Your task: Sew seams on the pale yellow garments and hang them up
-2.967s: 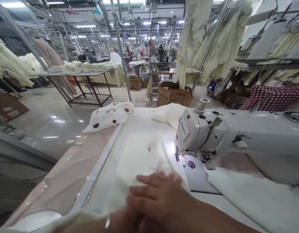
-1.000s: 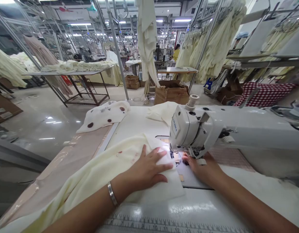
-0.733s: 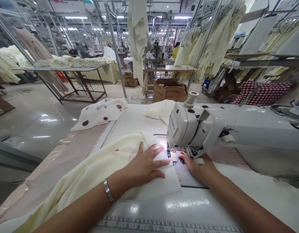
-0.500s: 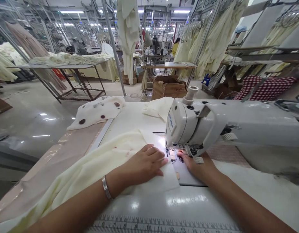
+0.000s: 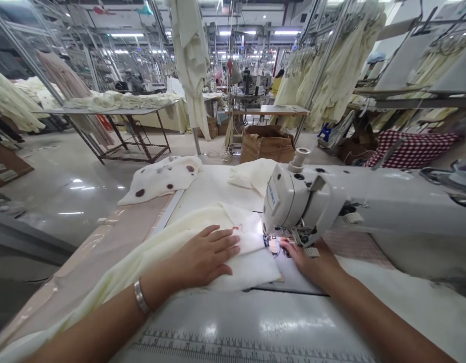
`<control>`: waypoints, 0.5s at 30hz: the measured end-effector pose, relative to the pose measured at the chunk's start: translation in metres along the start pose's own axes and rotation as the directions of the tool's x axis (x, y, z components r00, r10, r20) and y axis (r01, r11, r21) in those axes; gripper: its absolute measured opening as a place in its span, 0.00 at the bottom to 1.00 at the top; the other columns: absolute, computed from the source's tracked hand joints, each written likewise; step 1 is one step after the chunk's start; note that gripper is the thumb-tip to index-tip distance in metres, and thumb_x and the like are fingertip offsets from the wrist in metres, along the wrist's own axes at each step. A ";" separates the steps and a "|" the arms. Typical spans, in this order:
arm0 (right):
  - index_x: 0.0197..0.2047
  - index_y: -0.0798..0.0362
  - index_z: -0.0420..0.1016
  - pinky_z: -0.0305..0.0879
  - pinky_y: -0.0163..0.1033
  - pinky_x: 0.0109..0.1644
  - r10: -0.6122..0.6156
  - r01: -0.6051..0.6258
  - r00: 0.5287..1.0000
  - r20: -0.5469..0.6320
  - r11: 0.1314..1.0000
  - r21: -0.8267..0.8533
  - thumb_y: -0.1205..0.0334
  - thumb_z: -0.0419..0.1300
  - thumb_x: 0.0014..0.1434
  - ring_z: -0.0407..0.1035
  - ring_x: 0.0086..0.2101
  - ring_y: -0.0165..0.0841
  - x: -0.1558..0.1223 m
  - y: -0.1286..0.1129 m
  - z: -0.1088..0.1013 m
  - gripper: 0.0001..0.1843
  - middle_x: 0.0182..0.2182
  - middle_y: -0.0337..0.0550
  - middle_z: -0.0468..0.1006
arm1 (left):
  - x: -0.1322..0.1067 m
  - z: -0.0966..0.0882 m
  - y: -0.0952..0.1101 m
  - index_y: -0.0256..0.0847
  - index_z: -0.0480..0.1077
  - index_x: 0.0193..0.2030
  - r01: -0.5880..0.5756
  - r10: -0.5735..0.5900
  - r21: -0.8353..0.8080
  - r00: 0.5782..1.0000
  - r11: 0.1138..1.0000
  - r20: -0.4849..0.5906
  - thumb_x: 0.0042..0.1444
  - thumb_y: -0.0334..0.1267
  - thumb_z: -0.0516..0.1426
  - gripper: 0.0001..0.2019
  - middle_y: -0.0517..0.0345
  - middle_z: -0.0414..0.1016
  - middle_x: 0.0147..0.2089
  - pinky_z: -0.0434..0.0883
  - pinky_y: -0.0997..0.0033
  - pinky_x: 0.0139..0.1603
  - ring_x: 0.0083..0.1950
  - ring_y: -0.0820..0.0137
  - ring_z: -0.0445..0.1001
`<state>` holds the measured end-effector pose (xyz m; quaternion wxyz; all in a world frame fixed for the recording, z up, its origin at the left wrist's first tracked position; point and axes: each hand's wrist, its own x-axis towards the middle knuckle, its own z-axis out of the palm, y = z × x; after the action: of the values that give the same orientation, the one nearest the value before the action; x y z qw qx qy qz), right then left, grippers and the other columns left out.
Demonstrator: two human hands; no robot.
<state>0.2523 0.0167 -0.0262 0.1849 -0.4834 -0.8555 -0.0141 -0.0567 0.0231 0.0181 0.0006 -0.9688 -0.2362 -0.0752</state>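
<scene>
Cream fabric [image 5: 251,272] lies across the sewing table with its right edge at the needle area of a white sewing machine [image 5: 293,196]. My left hand [image 5: 202,257], a silver bangle on its wrist, rests flat on this fabric with fingers spread, left of the presser foot [image 5: 266,241]. A small red mark [image 5: 236,228] shows on the fabric by its fingertips. Just right of the needle, my right hand [image 5: 312,259] is partly hidden under the machine head. Its thumb and finger are pinched together; what they hold, if anything, is too small to make out.
A spotted cloth [image 5: 160,181] lies at the table's far left corner. Another cream piece [image 5: 251,174] sits behind the machine head. A printed ruler [image 5: 217,348] runs along the front edge. Beyond stand a cardboard box [image 5: 268,145] and hanging garments [image 5: 331,75].
My left hand has slid left, away from the needle, and its fingers now lie flatter on the fabric. My right hand stays by the needle. The camera view has shifted slightly.
</scene>
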 end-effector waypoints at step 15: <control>0.36 0.46 0.76 0.70 0.49 0.38 0.074 -0.079 0.995 -0.072 0.994 -0.070 0.64 0.51 0.61 0.72 0.35 0.42 0.003 -0.008 -0.001 0.12 0.29 0.45 0.77 | 0.062 0.014 0.022 0.39 0.70 0.41 0.031 -0.038 -0.099 0.996 0.995 -0.079 0.63 0.40 0.49 0.11 0.54 0.70 0.39 0.63 0.64 0.45 0.40 0.66 0.65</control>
<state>0.2445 0.0145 -0.0226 0.1970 -0.5215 -0.8284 -0.0550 0.0092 0.0325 0.0140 -0.0386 -0.9596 -0.2487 -0.1256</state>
